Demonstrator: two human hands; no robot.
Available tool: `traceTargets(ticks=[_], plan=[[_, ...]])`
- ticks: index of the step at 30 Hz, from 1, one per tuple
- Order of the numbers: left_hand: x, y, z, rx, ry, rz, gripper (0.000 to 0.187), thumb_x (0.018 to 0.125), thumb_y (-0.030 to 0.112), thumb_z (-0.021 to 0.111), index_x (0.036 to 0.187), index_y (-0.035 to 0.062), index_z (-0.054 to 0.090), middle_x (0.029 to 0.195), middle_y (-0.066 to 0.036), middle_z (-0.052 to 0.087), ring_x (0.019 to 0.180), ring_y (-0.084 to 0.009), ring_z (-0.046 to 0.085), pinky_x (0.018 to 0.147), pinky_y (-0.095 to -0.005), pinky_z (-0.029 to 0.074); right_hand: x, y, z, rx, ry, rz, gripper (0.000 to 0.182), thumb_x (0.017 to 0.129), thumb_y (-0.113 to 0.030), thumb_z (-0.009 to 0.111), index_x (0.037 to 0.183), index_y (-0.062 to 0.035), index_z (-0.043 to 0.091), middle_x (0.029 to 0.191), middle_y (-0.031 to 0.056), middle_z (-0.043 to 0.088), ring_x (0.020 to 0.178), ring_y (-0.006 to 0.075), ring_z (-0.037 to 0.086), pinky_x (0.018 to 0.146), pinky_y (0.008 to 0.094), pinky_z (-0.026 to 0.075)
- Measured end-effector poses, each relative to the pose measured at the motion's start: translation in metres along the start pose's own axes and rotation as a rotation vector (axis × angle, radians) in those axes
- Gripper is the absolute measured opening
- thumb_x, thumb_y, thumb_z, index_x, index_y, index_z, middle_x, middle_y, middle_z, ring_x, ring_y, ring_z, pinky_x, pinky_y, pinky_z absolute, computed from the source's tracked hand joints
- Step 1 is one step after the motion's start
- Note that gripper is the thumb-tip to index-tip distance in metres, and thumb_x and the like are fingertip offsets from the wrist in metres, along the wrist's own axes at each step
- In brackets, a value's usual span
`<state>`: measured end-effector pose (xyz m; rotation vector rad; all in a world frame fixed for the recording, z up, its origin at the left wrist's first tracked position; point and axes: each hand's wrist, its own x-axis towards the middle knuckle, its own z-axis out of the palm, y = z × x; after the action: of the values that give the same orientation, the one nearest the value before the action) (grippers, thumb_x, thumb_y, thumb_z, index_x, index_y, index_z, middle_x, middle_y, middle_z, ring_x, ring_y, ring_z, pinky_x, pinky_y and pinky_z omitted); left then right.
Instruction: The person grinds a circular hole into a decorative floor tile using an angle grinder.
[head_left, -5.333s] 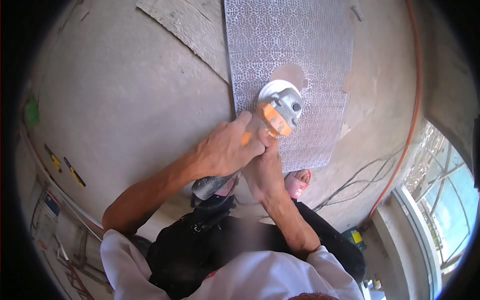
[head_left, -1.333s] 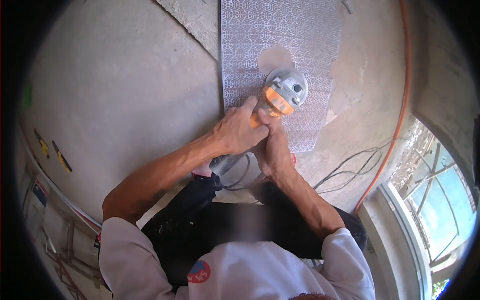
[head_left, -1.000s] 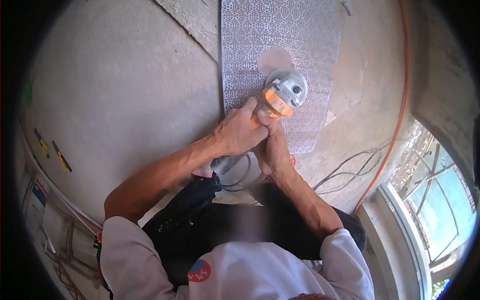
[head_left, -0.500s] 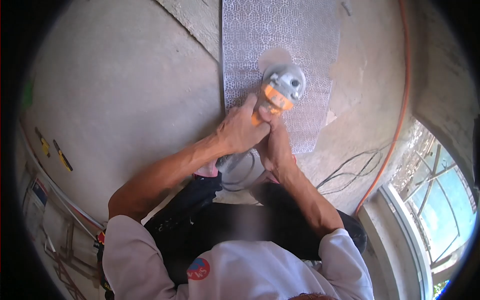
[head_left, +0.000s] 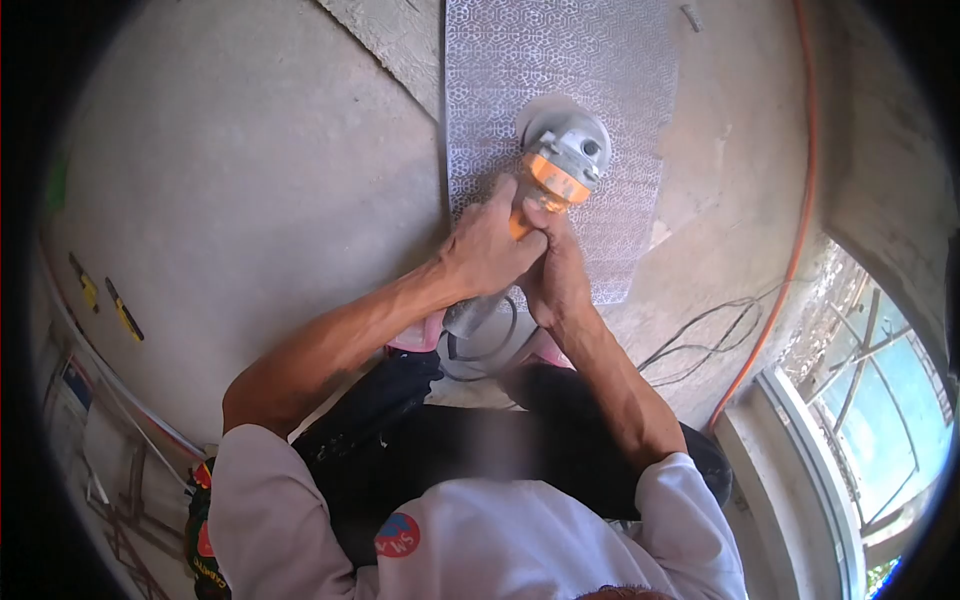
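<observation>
Both my hands are wrapped round an orange and grey angle grinder (head_left: 558,178). My left hand (head_left: 488,243) grips its body from the left, thumb pointing toward the head. On the other side my right hand (head_left: 556,268) is closed round the body, close against the left. The grinder's head and round disc lie over a patterned grey tile (head_left: 540,50) on the floor. A round pale cut-out (head_left: 540,106) in the tile shows beside the disc, partly covered by it. Dust coats the tool and fingers.
Black cable (head_left: 705,345) lies in loops at the right, near an orange hose (head_left: 806,200). Two yellow-black cutter knives (head_left: 125,310) rest on the concrete floor (head_left: 250,180) at the left. A window frame (head_left: 815,455) stands at lower right. My pink shoes (head_left: 418,332) flank the cable.
The grinder has moved slightly forward, away from me, and its disc covers more of the round cut-out. Both hands keep their grip and move with it.
</observation>
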<state>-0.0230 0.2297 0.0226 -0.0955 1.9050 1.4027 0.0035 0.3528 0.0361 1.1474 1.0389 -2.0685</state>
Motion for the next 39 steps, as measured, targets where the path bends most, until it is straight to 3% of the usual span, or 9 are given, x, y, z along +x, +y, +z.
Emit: traceTargets(ticks=[2,6,9,25,28,31,37,39], plan=[[-0.002,0.002,-0.002,0.053,-0.071,-0.052,0.046,0.084,0.026,0.059,0.113,-0.0043,0.039,0.09,-0.035,0.06,0.091,-0.0539,0.058,0.078,-0.0551,0.048,0.005,0.002,-0.003,0.001,0.001,0.005,0.049,0.091,-0.032,0.06,0.133,-0.0123,0.043,0.121,0.0066,0.055,0.113,0.0239,0.055,0.097,0.0459,0.043],[0.001,-0.002,0.004,-0.032,0.07,0.036,0.043,0.084,0.026,0.058,0.11,-0.003,0.039,0.088,-0.034,0.061,0.091,-0.0544,0.058,0.078,-0.0549,0.047,0.0,-0.007,0.007,-0.041,0.011,-0.041,0.048,0.091,-0.032,0.061,0.132,-0.0118,0.044,0.121,0.0074,0.056,0.112,0.0241,0.055,0.097,0.0452,0.043],[-0.003,0.006,0.001,0.027,0.004,-0.051,0.042,0.084,0.026,0.058,0.109,-0.0024,0.039,0.088,-0.034,0.06,0.09,-0.0543,0.058,0.078,-0.0546,0.048,-0.002,-0.003,0.004,-0.026,0.01,0.011,0.048,0.091,-0.033,0.061,0.131,-0.0121,0.044,0.12,0.0082,0.056,0.112,0.024,0.056,0.097,0.0447,0.043],[-0.001,0.003,0.0,0.035,-0.073,-0.03,0.049,0.084,0.026,0.058,0.116,-0.0058,0.038,0.092,-0.036,0.06,0.092,-0.0533,0.059,0.079,-0.0539,0.048,-0.008,-0.004,0.003,-0.007,0.066,0.038,0.045,0.091,-0.033,0.061,0.127,-0.0107,0.047,0.115,0.0072,0.058,0.109,0.0238,0.057,0.096,0.0465,0.044],[0.0,-0.003,0.002,-0.003,-0.054,-0.04,0.049,0.084,0.026,0.058,0.116,-0.0054,0.038,0.092,-0.036,0.061,0.092,-0.053,0.059,0.079,-0.0542,0.048,-0.008,-0.008,0.009,0.021,0.078,-0.001,0.045,0.089,-0.022,0.063,0.128,-0.0092,0.044,0.116,0.0077,0.054,0.11,0.023,0.055,0.094,0.0426,0.045],[0.007,-0.002,0.004,-0.03,0.025,-0.002,0.052,0.083,0.027,0.058,0.117,-0.0064,0.037,0.091,-0.037,0.06,0.094,-0.0529,0.059,0.08,-0.0545,0.048,0.004,-0.008,0.004,-0.084,0.024,-0.061,0.045,0.091,-0.032,0.061,0.128,-0.0115,0.046,0.117,0.0074,0.057,0.111,0.0248,0.055,0.097,0.0476,0.043],[-0.005,0.0,0.002,0.044,-0.141,-0.057,0.055,0.082,0.028,0.06,0.117,-0.0069,0.037,0.093,-0.037,0.061,0.097,-0.0536,0.058,0.082,-0.0545,0.047,-0.014,0.007,-0.002,0.017,0.123,0.038,0.048,0.091,-0.033,0.06,0.132,-0.0126,0.044,0.121,0.007,0.056,0.114,0.026,0.054,0.099,0.0484,0.042],[-0.004,-0.002,0.002,0.049,-0.093,-0.024,0.053,0.082,0.028,0.062,0.115,-0.0061,0.038,0.09,-0.036,0.061,0.092,-0.0536,0.059,0.081,-0.0546,0.048,-0.012,0.006,0.0,-0.009,0.114,0.024,0.049,0.091,-0.034,0.06,0.132,-0.0133,0.044,0.122,0.0065,0.056,0.113,0.0262,0.055,0.098,0.0496,0.042]])
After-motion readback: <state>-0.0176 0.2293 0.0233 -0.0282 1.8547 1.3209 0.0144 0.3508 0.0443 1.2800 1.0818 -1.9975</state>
